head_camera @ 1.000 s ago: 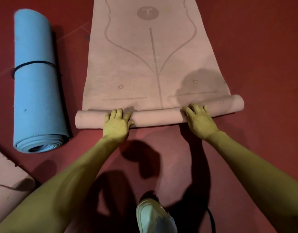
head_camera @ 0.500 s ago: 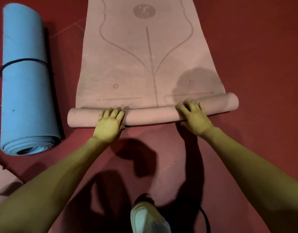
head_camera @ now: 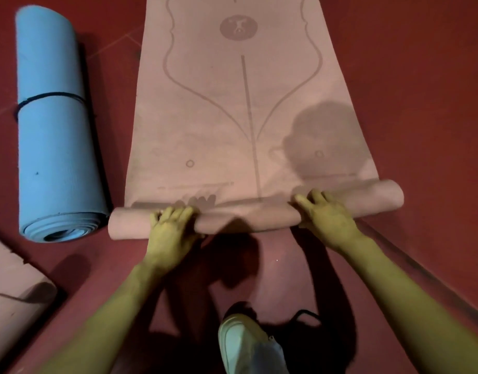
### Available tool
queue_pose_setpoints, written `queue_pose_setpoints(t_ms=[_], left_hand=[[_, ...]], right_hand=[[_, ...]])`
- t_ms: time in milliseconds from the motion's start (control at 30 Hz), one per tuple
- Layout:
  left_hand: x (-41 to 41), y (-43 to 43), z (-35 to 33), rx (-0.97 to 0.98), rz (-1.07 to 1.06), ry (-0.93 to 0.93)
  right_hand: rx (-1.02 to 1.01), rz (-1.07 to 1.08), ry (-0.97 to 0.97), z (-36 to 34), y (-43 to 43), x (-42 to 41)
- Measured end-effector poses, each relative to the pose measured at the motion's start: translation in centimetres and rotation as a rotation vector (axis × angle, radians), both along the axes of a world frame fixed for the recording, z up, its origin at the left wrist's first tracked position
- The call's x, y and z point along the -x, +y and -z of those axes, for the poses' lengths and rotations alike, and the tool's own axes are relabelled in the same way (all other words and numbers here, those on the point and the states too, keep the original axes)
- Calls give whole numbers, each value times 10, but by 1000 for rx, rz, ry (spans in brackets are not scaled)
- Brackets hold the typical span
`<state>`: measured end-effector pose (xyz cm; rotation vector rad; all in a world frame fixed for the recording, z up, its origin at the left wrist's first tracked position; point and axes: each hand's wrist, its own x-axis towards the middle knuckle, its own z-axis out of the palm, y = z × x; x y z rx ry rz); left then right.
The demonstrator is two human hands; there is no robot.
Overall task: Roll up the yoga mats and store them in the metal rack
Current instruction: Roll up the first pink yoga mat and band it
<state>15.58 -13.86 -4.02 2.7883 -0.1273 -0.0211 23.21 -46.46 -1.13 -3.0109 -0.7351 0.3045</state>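
Note:
A pink yoga mat (head_camera: 232, 117) with printed alignment lines lies flat on the red floor and runs away from me. Its near end is wound into a thin roll (head_camera: 248, 218) lying crosswise in front of me. My left hand (head_camera: 170, 233) grips the roll left of its middle, fingers curled over the top. My right hand (head_camera: 326, 214) grips it right of the middle in the same way. A rolled blue mat (head_camera: 57, 136), bound with a black band, lies on the floor to the left. The metal rack is out of view.
Another pink mat (head_camera: 14, 290) lies rolled at the bottom left corner. My white shoe (head_camera: 248, 344) stands just behind the roll, with a dark cord beside it. Red floor (head_camera: 421, 103) spreads to the right of the mat.
Both hands have stayed on the pink roll and turned it a little farther along the mat. The roll looks slightly thicker. The blue mat has not moved.

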Motion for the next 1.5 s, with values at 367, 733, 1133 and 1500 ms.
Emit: queue_pose_setpoints(t_ms=[367,733,1133,1500], left_hand=[[64,-13,9,67,-26,-81],[45,-13,2,-58,-67,24],[-10,9,-4,103,-31,148],[11,-22,13,-50,-204,-132]], right_hand=[[-265,132,-8,23,-13,70],[-97,132,122,8,-11,28],[-178,236,56,5,2,25],[-68,106,146,14,-5,-9]])
